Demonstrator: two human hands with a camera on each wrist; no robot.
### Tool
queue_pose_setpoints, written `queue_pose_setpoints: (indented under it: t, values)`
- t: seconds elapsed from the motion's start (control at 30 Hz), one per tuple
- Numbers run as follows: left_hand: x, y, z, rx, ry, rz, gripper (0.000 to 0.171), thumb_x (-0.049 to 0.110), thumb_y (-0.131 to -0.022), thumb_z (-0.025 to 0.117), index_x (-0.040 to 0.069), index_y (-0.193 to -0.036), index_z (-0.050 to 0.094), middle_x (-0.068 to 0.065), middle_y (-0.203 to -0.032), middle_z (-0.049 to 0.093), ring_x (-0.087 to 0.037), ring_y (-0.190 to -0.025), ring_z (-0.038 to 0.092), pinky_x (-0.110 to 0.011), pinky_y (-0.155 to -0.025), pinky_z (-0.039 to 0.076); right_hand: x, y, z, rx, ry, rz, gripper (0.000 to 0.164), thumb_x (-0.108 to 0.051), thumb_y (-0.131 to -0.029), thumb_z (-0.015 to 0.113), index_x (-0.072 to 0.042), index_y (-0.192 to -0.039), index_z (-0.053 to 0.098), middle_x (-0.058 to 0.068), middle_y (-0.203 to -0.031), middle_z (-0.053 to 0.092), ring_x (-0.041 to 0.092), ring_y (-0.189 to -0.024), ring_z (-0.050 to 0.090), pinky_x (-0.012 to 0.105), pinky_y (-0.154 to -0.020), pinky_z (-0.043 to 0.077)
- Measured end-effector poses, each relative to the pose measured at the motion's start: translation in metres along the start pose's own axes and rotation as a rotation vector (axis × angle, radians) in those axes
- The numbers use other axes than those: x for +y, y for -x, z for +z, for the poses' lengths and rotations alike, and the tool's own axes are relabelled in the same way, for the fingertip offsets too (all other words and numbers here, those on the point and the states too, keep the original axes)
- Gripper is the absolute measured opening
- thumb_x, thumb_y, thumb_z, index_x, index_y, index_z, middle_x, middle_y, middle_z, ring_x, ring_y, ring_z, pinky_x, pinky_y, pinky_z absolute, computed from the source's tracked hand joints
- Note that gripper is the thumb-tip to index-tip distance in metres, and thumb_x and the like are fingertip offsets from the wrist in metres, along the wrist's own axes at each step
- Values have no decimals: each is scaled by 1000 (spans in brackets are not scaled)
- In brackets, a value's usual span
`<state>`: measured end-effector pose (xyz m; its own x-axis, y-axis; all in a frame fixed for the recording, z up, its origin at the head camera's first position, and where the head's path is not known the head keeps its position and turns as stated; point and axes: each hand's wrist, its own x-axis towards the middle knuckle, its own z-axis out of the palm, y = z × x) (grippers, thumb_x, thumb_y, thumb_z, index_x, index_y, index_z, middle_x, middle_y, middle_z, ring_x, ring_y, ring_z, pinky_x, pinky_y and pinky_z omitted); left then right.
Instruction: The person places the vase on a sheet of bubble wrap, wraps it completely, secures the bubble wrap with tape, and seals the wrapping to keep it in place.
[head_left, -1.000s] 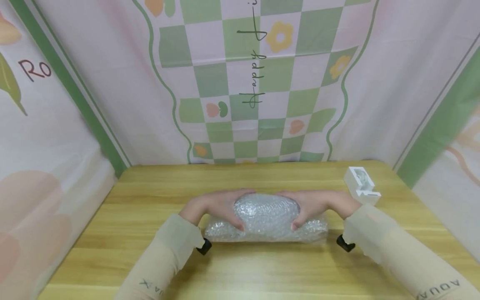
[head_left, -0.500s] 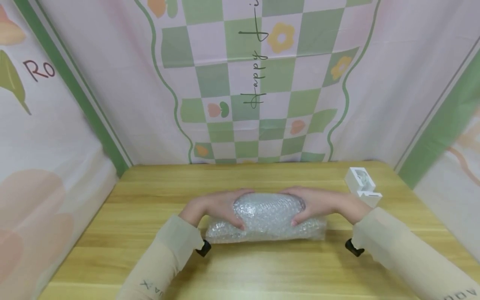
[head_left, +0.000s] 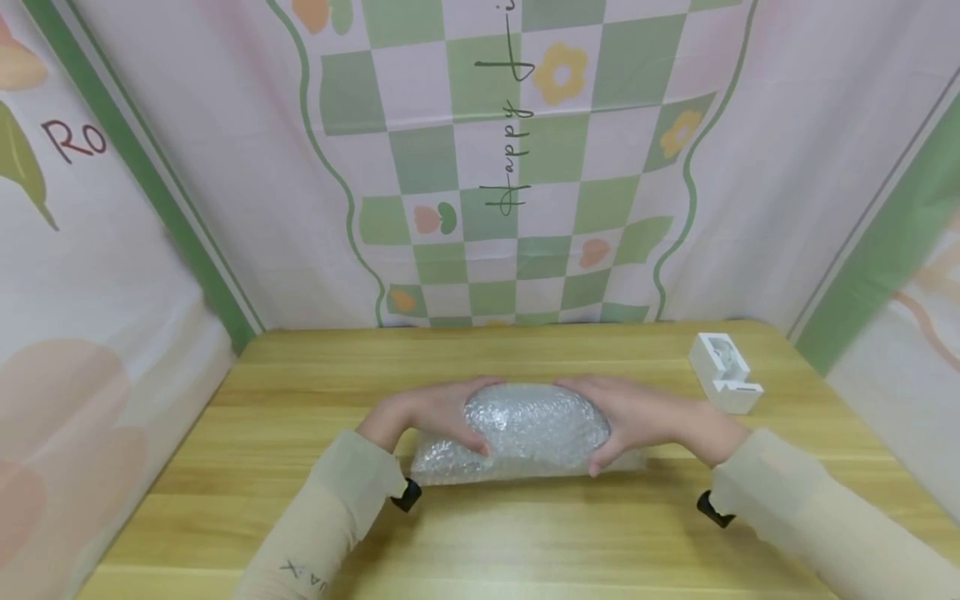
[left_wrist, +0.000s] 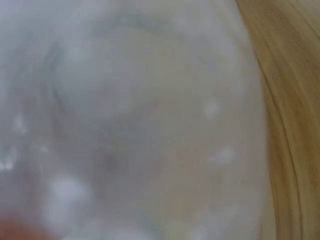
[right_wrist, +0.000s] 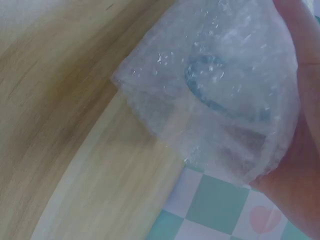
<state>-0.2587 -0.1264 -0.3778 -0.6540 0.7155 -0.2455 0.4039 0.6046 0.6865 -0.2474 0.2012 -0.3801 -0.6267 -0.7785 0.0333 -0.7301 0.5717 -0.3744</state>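
A bundle of clear bubble wrap (head_left: 532, 425) lies across the middle of the wooden table. My left hand (head_left: 442, 412) grips its left side, thumb in front and fingers over the back. On the right side my right hand (head_left: 633, 417) holds it the same way, with the thumb low on the front. A loose flap of wrap sticks out under each hand. In the right wrist view a blue curved line (right_wrist: 200, 92) shows through the bubble wrap; what is wrapped inside cannot be made out. The left wrist view is filled by blurred bubble wrap (left_wrist: 150, 125).
A white tape dispenser (head_left: 737, 398) stands at the back right of the wooden table (head_left: 525, 533), just beyond my right forearm. A patterned cloth (head_left: 487, 167) hangs behind the table, with more cloth at both sides.
My right hand has shifted slightly and its wrist has moved right and outward; its thumb is now lower on the bundle. Less of the right flap shows. The left hand stays in place.
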Motion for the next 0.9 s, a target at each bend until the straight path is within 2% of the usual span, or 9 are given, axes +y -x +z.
queue_pose_setpoints:
  t: [0.1,0.33,0.5,0.67,0.8,0.9]
  values:
    - [-1,-1,-1,-2,14,14,113,40,-77,88,21,-165,19,-8,-166,26,-29,-149,30,-51,-120,28,2,-2,3,8,-11,-12,119,-42,-59,97,6,-151,39,23,-145,53,43,-128,53,62,-105,45]
    - [-5,-1,0,-14,59,23,118,38,-73,90,24,-165,17,-5,-165,27,-27,-147,32,-51,-119,29,3,-3,6,32,9,-5,105,-26,-64,94,2,-150,41,18,-141,57,38,-124,57,60,-102,49]
    - [-4,2,2,-17,83,8,121,36,-72,92,25,-165,15,-7,-164,29,-28,-144,35,-52,-117,31,3,-4,9,40,41,-5,105,-26,-65,93,-2,-152,40,16,-139,58,35,-122,58,57,-99,51]
    - [0,6,4,-4,82,-6,124,33,-72,93,24,-166,13,-9,-166,25,-29,-147,32,-52,-119,29,3,-6,9,52,71,-33,103,-26,-65,93,-2,-151,42,16,-135,60,35,-118,60,57,-96,53]
    - [2,8,5,25,61,11,123,32,-72,93,23,-166,14,-7,-169,19,-28,-151,25,-52,-121,25,7,-9,7,49,76,-67,101,-23,-64,92,-1,-149,44,15,-131,62,32,-115,61,55,-95,54]
    - [2,8,4,52,31,28,119,32,-72,93,21,-165,19,-5,-169,20,-27,-151,25,-51,-121,25,9,-11,5,35,70,-74,99,-21,-64,92,0,-148,45,14,-130,62,30,-114,62,53,-94,54]
